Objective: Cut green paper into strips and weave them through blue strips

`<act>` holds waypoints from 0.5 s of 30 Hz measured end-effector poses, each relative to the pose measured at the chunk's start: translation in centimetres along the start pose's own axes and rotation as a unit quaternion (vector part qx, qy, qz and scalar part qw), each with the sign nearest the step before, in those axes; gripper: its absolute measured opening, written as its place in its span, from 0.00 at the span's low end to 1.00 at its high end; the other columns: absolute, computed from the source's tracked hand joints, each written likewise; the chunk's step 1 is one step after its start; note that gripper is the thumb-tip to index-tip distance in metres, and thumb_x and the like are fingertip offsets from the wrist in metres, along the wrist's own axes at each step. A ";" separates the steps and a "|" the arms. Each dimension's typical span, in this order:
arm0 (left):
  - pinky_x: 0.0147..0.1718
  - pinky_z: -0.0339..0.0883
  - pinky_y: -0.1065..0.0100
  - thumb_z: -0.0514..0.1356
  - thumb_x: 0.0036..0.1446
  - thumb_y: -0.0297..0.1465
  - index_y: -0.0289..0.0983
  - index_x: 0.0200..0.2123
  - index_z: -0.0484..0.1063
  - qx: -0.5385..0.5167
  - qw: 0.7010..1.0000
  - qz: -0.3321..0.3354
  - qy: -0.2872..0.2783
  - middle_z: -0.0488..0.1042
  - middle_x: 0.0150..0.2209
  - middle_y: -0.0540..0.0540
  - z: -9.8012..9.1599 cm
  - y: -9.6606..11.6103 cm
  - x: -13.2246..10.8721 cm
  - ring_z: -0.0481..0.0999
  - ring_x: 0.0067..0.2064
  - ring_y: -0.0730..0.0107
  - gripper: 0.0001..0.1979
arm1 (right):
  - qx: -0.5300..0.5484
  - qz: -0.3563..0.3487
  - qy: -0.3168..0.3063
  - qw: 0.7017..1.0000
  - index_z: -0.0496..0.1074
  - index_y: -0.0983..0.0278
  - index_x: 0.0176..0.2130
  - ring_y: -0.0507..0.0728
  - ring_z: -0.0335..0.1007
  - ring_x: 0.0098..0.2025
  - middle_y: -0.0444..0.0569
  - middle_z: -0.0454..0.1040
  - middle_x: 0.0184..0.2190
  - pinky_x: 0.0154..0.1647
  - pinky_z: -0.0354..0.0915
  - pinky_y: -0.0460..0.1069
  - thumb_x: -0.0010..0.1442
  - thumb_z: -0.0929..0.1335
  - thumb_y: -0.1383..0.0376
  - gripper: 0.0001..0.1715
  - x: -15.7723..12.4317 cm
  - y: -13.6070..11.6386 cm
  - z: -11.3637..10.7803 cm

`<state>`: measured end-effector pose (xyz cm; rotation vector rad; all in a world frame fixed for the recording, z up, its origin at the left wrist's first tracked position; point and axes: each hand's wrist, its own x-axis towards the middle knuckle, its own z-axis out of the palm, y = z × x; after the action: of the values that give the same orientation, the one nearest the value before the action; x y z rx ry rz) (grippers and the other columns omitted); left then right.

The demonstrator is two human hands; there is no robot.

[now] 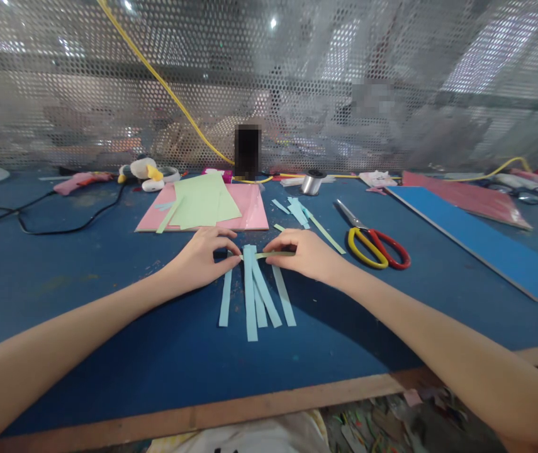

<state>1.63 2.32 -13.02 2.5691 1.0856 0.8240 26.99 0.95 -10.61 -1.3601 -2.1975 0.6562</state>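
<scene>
Near the middle of the blue desk [179, 365], my right hand [306, 255] pinches a thin green paper strip [273, 255] laid crosswise over the top ends of several pale blue paper strips [252, 296], while my left hand [197, 259] grips the strip's other end. Farther away lies pink card [250, 207] under green paper [200, 201]; red-and-yellow scissors [372, 242] sit to the right.

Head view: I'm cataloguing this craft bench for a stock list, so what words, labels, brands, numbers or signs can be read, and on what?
Nothing is legible; the only possible text is dark marks on the white cloth at the bottom edge, cut off and unreadable.
</scene>
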 end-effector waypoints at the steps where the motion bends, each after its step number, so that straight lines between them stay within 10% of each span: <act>1: 0.57 0.62 0.46 0.60 0.60 0.39 0.41 0.35 0.78 -0.004 1.000 -0.002 0.001 0.75 0.50 0.42 0.0 0.0 0.0 0.73 0.55 0.55 0.10 | -0.002 -0.006 0.002 1.000 0.82 0.61 0.38 0.56 0.73 0.37 0.48 0.78 0.36 0.40 0.65 0.50 0.55 0.74 0.63 0.08 0.0 0.0 0.1; 15: 0.58 0.58 0.42 0.60 0.58 0.38 0.40 0.29 0.76 -0.007 0.999 -0.041 -0.009 0.77 0.48 0.41 -0.2 -0.2 0.1 0.71 0.55 0.51 0.10 | -0.048 -0.049 0.013 0.998 0.81 0.61 0.40 0.58 0.72 0.41 0.48 0.78 0.36 0.45 0.64 0.53 0.55 0.75 0.62 0.10 0.0 -0.1 0.5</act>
<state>1.39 2.53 -12.91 2.4978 1.1674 0.7851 26.56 0.84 -10.93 -1.2899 -2.2851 0.4999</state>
